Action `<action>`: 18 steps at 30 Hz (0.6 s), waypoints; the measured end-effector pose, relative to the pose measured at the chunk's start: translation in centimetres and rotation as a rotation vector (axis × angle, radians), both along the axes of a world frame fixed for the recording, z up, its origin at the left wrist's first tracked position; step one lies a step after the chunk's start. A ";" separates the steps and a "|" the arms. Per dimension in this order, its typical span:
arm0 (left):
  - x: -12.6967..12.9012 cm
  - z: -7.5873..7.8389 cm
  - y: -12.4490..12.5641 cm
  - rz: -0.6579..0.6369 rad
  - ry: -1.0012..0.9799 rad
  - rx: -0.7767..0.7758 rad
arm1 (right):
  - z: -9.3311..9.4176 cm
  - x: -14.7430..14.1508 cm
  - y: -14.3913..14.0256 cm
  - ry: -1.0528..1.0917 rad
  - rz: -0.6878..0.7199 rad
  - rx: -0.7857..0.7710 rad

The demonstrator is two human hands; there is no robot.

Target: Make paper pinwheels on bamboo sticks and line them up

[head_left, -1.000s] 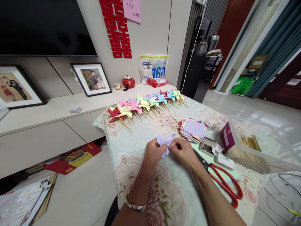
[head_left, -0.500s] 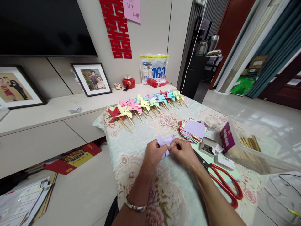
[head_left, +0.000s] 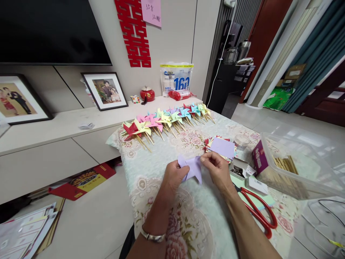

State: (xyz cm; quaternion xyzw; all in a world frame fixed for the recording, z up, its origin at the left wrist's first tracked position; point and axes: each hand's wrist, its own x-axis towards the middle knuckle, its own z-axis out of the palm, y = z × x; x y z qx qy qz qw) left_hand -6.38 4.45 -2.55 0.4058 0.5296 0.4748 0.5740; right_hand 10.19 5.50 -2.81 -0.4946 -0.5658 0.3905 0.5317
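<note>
Pinched between both hands, a lilac paper piece (head_left: pixel 192 168), held just above the flowered tablecloth (head_left: pixel 188 223) at the near middle of the table. Left hand (head_left: pixel 174 175) closed on the paper's left side, thumb on top; a metal bracelet (head_left: pixel 152 236) on that wrist. Right hand (head_left: pixel 219 168) closed on the paper's right edge with fingertips. Paper partly folded, one pointed flap hanging down, no stick attached yet as far as can be seen.

Done so far, judging from the table: a long row of finished pinwheels (head_left: pixel 164 120) on wooden sticks, laid side by side along the far edge, red and yellow at the left through pink, green, blue toward the right.

Left to do, judging from supplies: a stack of coloured paper squares (head_left: pixel 221 148) just beyond the right hand, lilac on top, many sheets deep. Near it, a small open box of pins (head_left: pixel 238 169), a small round clear tub (head_left: pixel 242 141), and a purple box (head_left: pixel 259 157). Further right, a clear plastic bin (head_left: pixel 299 169) holding a bundle of wooden sticks (head_left: pixel 285 163). Red-handled scissors (head_left: pixel 256 210) lying flat beside the right forearm, untouched.

Overall: well into a batch, current pinwheel at the folding stage, plenty of paper and sticks remaining.
</note>
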 end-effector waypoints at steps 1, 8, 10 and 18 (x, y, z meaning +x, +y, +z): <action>-0.2 0.0 0.0 -0.024 0.002 -0.009 | 0.0 0.1 0.1 0.042 -0.038 0.036; -1.7 0.5 0.3 -0.298 0.207 -0.005 | 0.2 -0.3 0.0 0.130 0.273 -0.116; -2.1 0.9 0.6 -0.376 0.315 -0.003 | 0.3 -0.4 -0.2 0.087 0.342 -0.158; -2.4 2.1 1.4 -0.443 0.481 -0.003 | -0.5 -0.6 -0.2 -0.059 0.421 -0.153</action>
